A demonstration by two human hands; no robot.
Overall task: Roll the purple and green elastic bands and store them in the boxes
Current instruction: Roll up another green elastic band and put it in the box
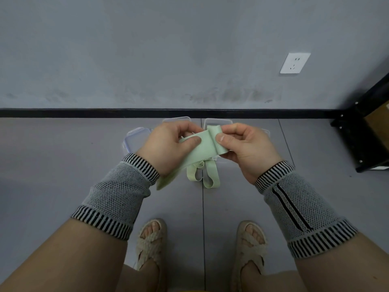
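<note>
The left hand [168, 146] pinches the green elastic band [202, 148] with its thumb pressed on the flat strip and its fingers curled behind it. The right hand [246, 148] grips the band's far end, thumb on top, where the strip is folded over into a small first turn just beside the fingertips. Between the two hands the band runs taut and flat; its loose end hangs down past the left wrist, and further loops of it dangle below, apparently reaching the floor [63, 165].

Behind the hands, on the floor close to the black skirting strip [84, 113], lie clear plastic boxes [136, 140]. At least three can be counted: one to the left of the left hand and two above the knuckles, with perhaps a fourth edge showing past the right hand, though the hands hide too much to be sure.

Two patterned knit cuffs [117, 197] cover the forearms, and two feet in woven sandals [150, 243] stand below. One white wall socket [294, 63] sits on the grey wall, and a black frame [362, 133] stands at the right.
</note>
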